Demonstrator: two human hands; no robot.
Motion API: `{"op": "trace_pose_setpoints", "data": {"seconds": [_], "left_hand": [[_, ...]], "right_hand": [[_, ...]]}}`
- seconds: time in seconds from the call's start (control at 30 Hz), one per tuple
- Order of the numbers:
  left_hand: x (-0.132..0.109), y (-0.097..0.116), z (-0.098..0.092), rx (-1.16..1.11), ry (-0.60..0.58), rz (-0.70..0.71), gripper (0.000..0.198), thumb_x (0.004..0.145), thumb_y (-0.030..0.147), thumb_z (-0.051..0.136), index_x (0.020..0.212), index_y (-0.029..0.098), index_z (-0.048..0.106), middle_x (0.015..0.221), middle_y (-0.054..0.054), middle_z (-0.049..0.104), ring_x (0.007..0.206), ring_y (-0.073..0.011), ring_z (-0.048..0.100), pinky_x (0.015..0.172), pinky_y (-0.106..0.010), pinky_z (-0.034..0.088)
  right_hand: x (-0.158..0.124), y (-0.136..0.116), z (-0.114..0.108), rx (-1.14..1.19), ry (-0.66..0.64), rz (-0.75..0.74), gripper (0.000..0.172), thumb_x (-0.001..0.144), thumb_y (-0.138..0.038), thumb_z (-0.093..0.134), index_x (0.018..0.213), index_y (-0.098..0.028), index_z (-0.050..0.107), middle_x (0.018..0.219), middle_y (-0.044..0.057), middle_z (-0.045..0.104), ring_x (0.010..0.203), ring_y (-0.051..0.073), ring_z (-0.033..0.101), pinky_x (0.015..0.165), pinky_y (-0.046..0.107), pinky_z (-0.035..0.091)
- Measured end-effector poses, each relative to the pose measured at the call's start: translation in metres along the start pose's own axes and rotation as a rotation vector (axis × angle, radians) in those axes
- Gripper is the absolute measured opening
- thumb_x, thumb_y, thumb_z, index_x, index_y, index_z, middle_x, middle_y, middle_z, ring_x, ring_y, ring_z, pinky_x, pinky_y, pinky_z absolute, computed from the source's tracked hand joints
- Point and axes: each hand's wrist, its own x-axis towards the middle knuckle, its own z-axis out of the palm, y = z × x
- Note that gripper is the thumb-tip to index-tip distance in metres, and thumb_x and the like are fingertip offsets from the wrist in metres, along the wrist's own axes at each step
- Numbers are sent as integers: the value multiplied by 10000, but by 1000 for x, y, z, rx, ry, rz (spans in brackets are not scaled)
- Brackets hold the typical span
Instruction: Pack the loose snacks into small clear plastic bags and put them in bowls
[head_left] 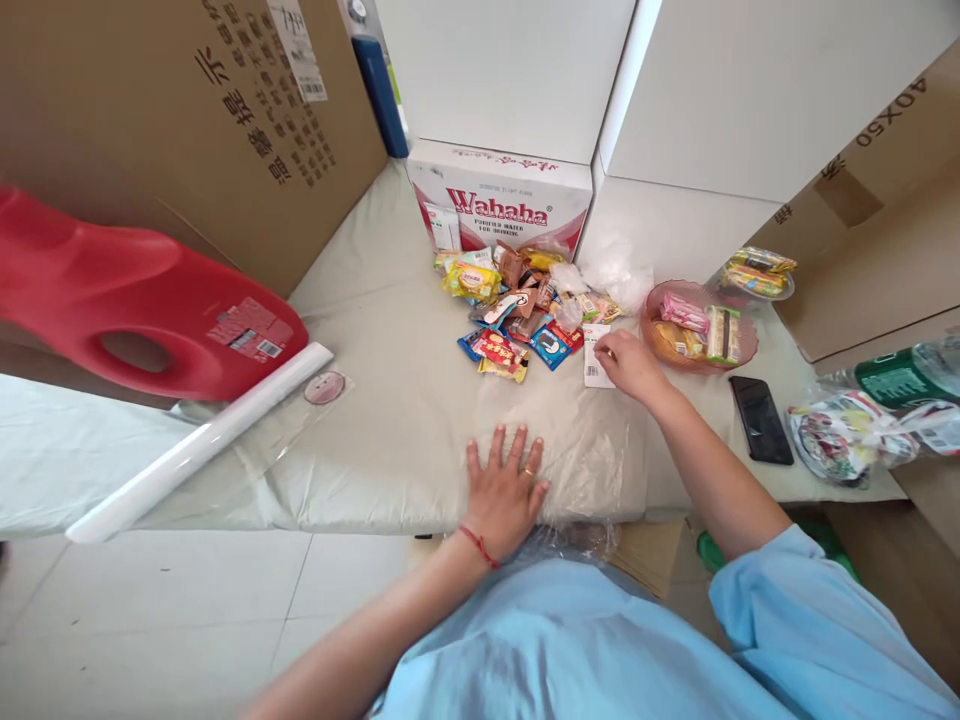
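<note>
My left hand (504, 495) lies flat on the cream table cover (390, 440), fingers spread, holding nothing. A ring and a red bracelet are on it. To the right, my right hand (631, 364) has its fingers bent and closed on the right side of a small white packet (597, 372) with printing. Just left of that packet is a pile of wrapped snacks, among them a yellow packet (471, 281), a blue packet (550, 344) and a red-and-yellow packet (501, 352). Beside my right hand stands a pink clear bowl (742, 352) holding several wrapped snacks.
A Wahaha carton (502, 205) stands behind the pile. A clear tub (780, 290) of snacks, a black phone (761, 420) and a plastic bottle (900, 380) are at the right. On the left lie a red jug (180, 270), a white roll (202, 445) and a large cardboard box (165, 110).
</note>
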Motion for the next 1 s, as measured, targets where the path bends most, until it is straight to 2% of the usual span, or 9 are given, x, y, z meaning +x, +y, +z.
{"op": "trace_pose_setpoints", "data": {"seconds": [0.07, 0.13, 0.23, 0.3, 0.37, 0.47, 0.6, 0.77, 1.0], "left_hand": [[-13, 18, 2, 9, 31, -80, 550, 1025, 458, 432, 1544, 282, 475, 1681, -107, 337, 1555, -430, 261, 1175, -787, 171], [-19, 24, 0, 5, 92, -136, 542, 1045, 422, 389, 1552, 242, 465, 1692, -121, 307, 1560, -402, 266, 1191, -728, 239], [-19, 13, -12, -17, 162, -130, 530, 1063, 385, 348, 1530, 182, 494, 1697, -133, 291, 1571, -347, 266, 1190, -583, 357], [-17, -3, -20, 8, 151, -113, 488, 1069, 383, 342, 1457, 214, 584, 1672, -95, 361, 1568, -323, 282, 1209, -572, 330], [-16, -19, -25, 56, 122, -122, 459, 1072, 380, 340, 1406, 263, 633, 1629, -67, 439, 1555, -323, 311, 1242, -645, 209], [-16, -38, -21, 88, 81, -122, 474, 1070, 381, 346, 1489, 289, 549, 1624, -80, 435, 1538, -334, 346, 1228, -732, 78], [-17, -43, -12, 85, 71, -116, 506, 1062, 406, 353, 1539, 293, 480, 1650, -97, 376, 1545, -351, 330, 1206, -764, 94], [-19, -39, -14, 78, 54, -127, 513, 1059, 403, 352, 1553, 313, 455, 1649, -93, 374, 1544, -356, 332, 1197, -781, 86], [-22, -40, -16, 66, 40, -155, 518, 1063, 411, 340, 1569, 337, 420, 1644, -68, 388, 1559, -339, 302, 1205, -779, 40]], "right_hand": [[20, -42, -1, 1, 23, -35, 251, 990, -250, 503, 1067, -189, 734, 1083, 112, 714, 980, 241, 644, 818, 311, 450], [40, -87, 2, -24, -44, -60, 326, 1031, -388, 472, 1104, -197, 727, 1126, 112, 724, 1039, 251, 655, 840, 314, 464], [61, -136, 13, -105, -192, -64, 484, 957, -586, 573, 1160, -167, 704, 1208, 158, 718, 1091, 297, 667, 834, 329, 493], [69, -148, 19, -143, -287, -69, 491, 902, -572, 654, 1164, -159, 697, 1234, 167, 716, 1108, 311, 673, 833, 326, 503], [72, -147, 22, -149, -311, -78, 431, 900, -500, 669, 1173, -167, 686, 1233, 157, 719, 1110, 307, 678, 843, 324, 505], [71, -135, 23, -147, -253, -114, 397, 937, -458, 618, 1204, -167, 655, 1244, 164, 704, 1119, 310, 672, 875, 344, 504], [63, -134, 31, -189, -316, -213, 478, 886, -459, 696, 1266, -178, 624, 1311, 170, 663, 1175, 327, 648, 903, 358, 511], [61, -139, 47, -195, -338, -185, 636, 832, -400, 763, 1388, -174, 555, 1328, 177, 662, 1143, 327, 670, 883, 360, 527], [62, -88, 29, 45, -459, -109, 656, 786, -438, 834, 1344, -168, 619, 1229, 89, 722, 1073, 238, 676, 853, 260, 474]]}}
